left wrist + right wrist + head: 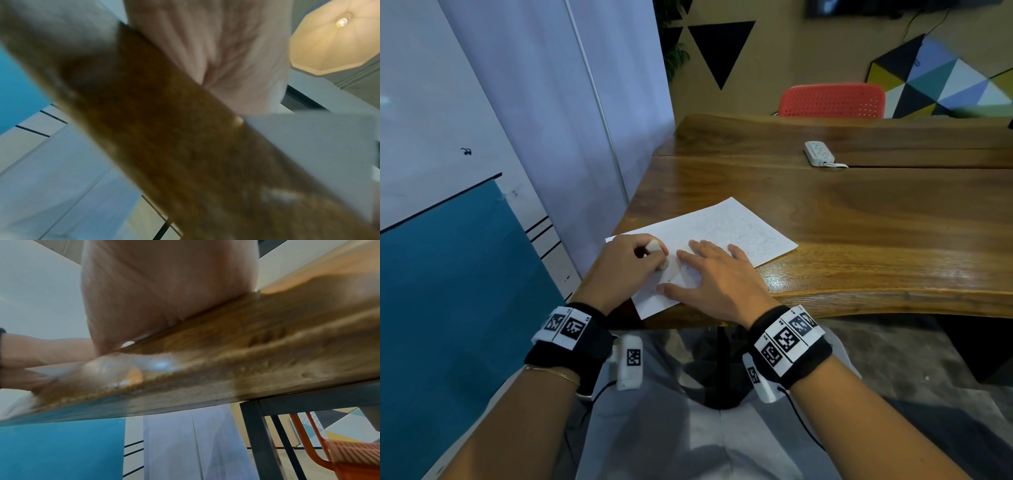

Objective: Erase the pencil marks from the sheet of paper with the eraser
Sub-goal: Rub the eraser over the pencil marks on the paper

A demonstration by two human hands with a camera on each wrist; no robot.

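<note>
Nearest the camera, two bare forearms reach forward, each wrist wrapped in a black fabric band with white square-coded tags. The left hand has its grip curled round a small, rounded white eraser, pinched between thumb and fingers, with the eraser's lower end down on the near left part of the sheet of paper. Just beside it, to the right, the right hand lies flat with fingers spread and straight, its grip holding nothing, the palm and fingertips pressing the paper to the bench. The eraser sits between the left thumb and the right hand's fingertips, close to them but apart.

The paper is a thin white rectangle, lying at an angle near the bench's front left corner, one near corner just over the edge. Faint grey pencil marks scribble across its far right half, well beyond both hands.

The bench is glossy brown wood with strong grain and a wavy, natural front edge; the wrist views show that edge only as a blur, with the heel of each hand resting on it.

Farther back, a white power strip lies along a seam in the wood. Beyond it stands a red perforated plastic chair.
</note>
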